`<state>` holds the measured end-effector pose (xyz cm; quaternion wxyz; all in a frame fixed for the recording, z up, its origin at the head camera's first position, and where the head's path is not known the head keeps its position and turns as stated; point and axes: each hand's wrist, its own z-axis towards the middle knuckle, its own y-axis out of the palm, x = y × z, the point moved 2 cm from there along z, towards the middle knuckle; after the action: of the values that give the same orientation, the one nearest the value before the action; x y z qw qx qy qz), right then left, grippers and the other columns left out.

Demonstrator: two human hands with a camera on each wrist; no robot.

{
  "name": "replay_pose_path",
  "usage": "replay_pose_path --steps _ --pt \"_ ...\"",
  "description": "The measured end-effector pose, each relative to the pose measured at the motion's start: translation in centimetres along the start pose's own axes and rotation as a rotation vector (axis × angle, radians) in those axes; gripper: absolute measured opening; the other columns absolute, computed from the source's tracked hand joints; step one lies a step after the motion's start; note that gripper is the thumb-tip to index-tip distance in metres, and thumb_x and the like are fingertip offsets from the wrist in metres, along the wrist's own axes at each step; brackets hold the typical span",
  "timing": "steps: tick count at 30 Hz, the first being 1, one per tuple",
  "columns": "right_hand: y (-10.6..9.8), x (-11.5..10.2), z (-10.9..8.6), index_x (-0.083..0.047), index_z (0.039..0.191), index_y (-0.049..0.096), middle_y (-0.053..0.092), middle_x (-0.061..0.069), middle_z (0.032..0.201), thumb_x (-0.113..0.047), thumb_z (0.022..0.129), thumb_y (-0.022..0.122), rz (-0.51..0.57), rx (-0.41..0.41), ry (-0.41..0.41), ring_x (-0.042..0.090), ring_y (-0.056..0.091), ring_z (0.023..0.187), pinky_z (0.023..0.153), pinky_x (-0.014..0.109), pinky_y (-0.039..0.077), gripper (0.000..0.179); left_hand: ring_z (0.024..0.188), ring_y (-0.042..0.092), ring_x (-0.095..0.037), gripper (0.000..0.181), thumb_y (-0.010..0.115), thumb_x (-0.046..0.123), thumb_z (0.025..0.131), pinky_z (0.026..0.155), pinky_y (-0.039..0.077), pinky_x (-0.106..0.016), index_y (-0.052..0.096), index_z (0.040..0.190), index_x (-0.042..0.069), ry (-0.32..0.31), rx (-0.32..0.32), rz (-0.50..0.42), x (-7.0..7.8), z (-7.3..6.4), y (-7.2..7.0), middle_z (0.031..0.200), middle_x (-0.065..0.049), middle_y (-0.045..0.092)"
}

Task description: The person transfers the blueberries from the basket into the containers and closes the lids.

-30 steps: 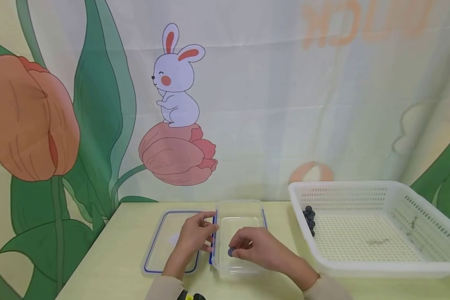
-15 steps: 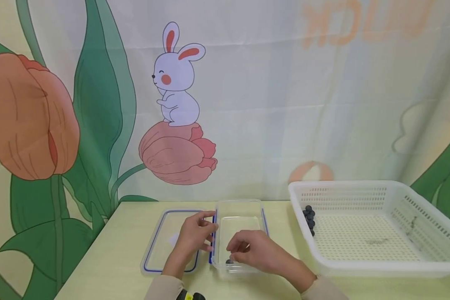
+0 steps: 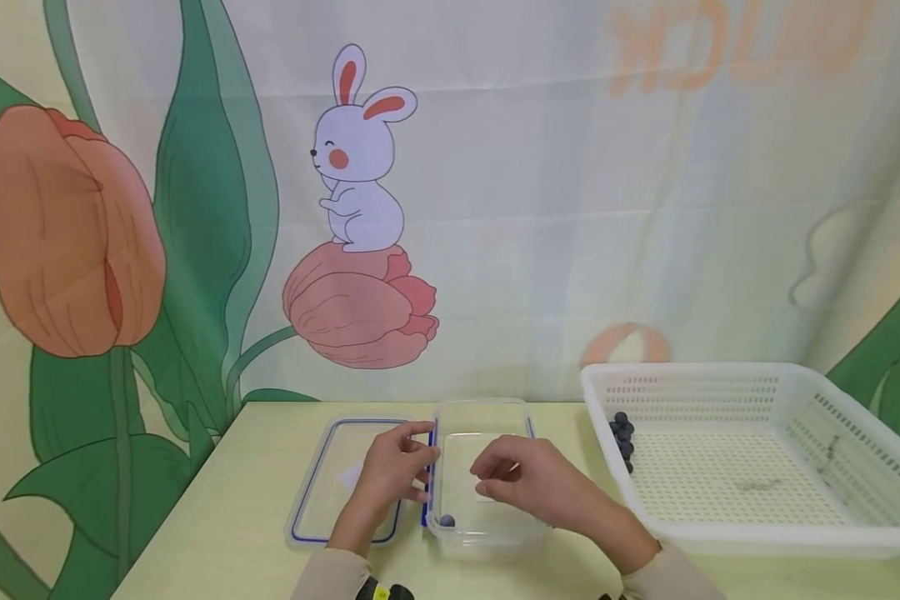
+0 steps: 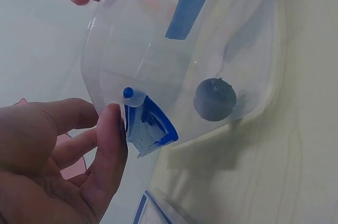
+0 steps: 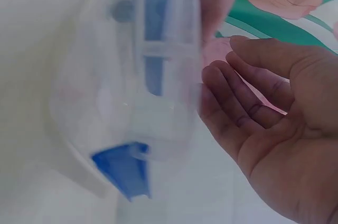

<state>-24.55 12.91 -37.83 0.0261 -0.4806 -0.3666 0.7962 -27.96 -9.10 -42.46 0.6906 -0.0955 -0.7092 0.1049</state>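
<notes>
A single blueberry lies in the near left corner of a clear plastic food container with blue latches. Through the container's wall, the left wrist view shows the same blueberry on the bottom. My left hand holds the container's left side, thumb and fingers at the rim beside a blue latch. Over the container's right half hovers my right hand, its fingers loosely bent. Nothing sits between the right fingers in the right wrist view.
Left of the container, the clear lid with a blue seal lies flat, partly under my left forearm. A white perforated basket stands at the right, with several blueberries along its left wall. A printed curtain hangs behind the table.
My right hand has let go of the blueberry, which now rests in the container's near left corner. That hand has then lifted away, up and to the right. The left hand stays put.
</notes>
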Motion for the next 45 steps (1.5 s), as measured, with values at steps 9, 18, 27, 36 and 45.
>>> replay_pose_path --steps 9,18,27,36,45 --pt "-3.8 -1.9 -0.6 -0.012 0.106 0.075 0.073 -0.005 0.102 -0.01 0.098 0.077 -0.085 0.051 -0.014 0.01 0.07 0.089 0.086 0.03 0.062 0.008 0.07 0.065 -0.02 0.046 0.073 0.008 0.1 0.053 0.062 -0.03 0.064 0.144 0.007 -0.001 -0.001 -0.013 0.1 -0.1 0.3 0.1 -0.012 0.064" --pt "-7.9 -3.3 -0.6 -0.011 0.106 0.075 0.073 -0.004 0.105 -0.008 0.097 0.079 -0.184 0.085 -0.065 0.012 0.071 0.092 0.089 0.034 0.062 0.011 0.07 0.066 -0.02 0.046 0.073 0.009 0.1 0.052 0.062 -0.031 0.064 0.144 0.007 -0.003 -0.002 -0.007 0.1 -0.2 0.1 0.099 -0.011 0.064" --pt "-12.3 -2.1 -0.4 -0.011 0.112 0.076 0.074 -0.001 0.108 -0.01 0.098 0.077 -0.208 0.084 0.041 0.016 0.072 0.097 0.085 0.031 0.063 0.014 0.07 0.065 -0.02 0.046 0.073 0.009 0.099 0.053 0.062 -0.031 0.065 0.144 0.007 -0.001 -0.003 0.001 0.0 -0.3 0.1 0.098 -0.011 0.064" --pt "-16.1 0.6 -1.0 -0.014 0.113 0.078 0.071 -0.002 0.113 -0.016 0.099 0.077 -0.273 0.105 0.012 0.013 0.068 0.097 0.089 0.029 0.059 0.014 0.072 0.066 -0.021 0.046 0.074 0.01 0.099 0.053 0.062 -0.031 0.065 0.144 0.008 -0.008 0.007 0.011 -0.1 -0.3 0.0 0.099 -0.011 0.065" --pt "-18.0 4.5 -1.6 -0.011 0.112 0.078 0.073 0.001 0.108 -0.018 0.1 0.077 -0.234 0.117 0.127 0.016 0.068 0.098 0.083 0.029 0.059 0.014 0.073 0.066 -0.021 0.046 0.074 0.01 0.099 0.054 0.063 -0.032 0.065 0.144 0.009 -0.003 0.016 0.019 -0.1 -0.5 -0.2 0.1 -0.011 0.064"
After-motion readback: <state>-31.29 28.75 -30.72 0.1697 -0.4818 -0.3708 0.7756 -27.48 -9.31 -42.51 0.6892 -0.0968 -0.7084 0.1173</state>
